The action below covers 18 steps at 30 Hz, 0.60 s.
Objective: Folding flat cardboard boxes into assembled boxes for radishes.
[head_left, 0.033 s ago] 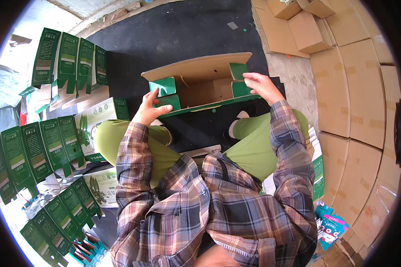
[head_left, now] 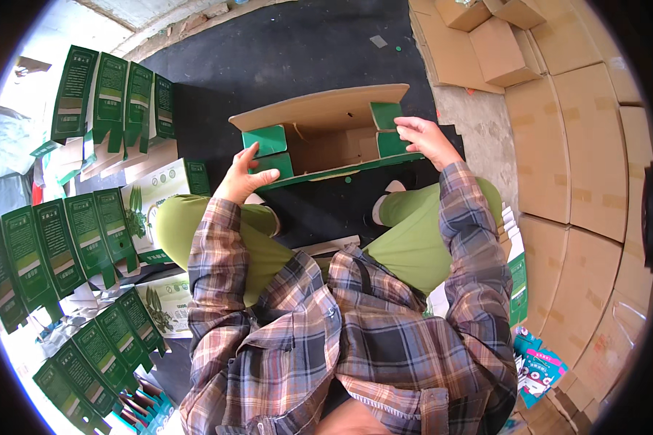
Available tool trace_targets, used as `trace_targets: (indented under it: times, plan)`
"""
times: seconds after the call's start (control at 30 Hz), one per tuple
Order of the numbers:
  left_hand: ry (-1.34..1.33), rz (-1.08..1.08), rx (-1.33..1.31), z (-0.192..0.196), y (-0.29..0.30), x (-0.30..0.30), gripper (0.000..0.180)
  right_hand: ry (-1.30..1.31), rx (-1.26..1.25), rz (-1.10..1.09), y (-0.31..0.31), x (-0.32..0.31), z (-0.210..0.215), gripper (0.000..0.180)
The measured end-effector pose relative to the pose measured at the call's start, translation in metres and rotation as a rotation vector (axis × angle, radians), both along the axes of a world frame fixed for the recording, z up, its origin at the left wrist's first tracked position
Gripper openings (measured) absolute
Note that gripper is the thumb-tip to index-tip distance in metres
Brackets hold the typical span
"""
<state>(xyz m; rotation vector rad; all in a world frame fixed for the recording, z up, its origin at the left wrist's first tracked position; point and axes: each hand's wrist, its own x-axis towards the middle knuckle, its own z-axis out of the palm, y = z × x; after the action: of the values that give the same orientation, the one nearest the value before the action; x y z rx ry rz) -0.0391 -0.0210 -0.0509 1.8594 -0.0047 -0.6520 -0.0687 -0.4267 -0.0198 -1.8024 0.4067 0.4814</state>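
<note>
An open cardboard box [head_left: 319,152], brown inside and green on its end flaps, lies in front of me between my knees. Its long brown far flap stands raised. My left hand [head_left: 243,176] is at the box's left end, thumb by the near green flap and fingers by the far one, holding that end. At the right end, my right hand [head_left: 426,139] has its thumb and fingers closed at the edge of the green flaps. Part of its grip is hidden behind its own fingers.
Several green cartons [head_left: 65,243] stand in rows on my left. A white-and-green carton [head_left: 168,199] touches my left knee. Stacked brown cardboard boxes [head_left: 595,152] line the right side. Black sheeting [head_left: 283,54] covers the floor ahead. A bright teal-and-pink package [head_left: 540,373] lies at lower right.
The box and its raised far flap have shifted very slightly left, and the glare on the left green flap has faded. Both hands keep nearly the same place.
</note>
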Motion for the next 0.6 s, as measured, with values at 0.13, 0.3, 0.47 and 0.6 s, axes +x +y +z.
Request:
trace_targets:
  times: [0.13, 0.3, 0.47, 0.6]
  plan:
    - [0.093, -0.041, -0.106, 0.009, -0.001, 0.004, 0.101, 0.071, 0.049, -0.034, 0.003, 0.006, -0.001, 0.051]
    - [-0.014, 0.095, -0.041, 0.006, 0.003, 0.005, 0.070, 0.070, 0.252, -0.132, 0.003, 0.009, -0.003, 0.050]
    - [-0.428, 0.069, 0.487, -0.005, -0.011, 0.007, 0.055, -0.270, -0.423, 0.075, 0.006, 0.003, -0.022, 0.049]
    - [-0.689, 0.031, 0.721, -0.005, -0.029, -0.006, 0.049, -0.534, -0.859, 0.379, 0.028, -0.011, -0.011, 0.062]
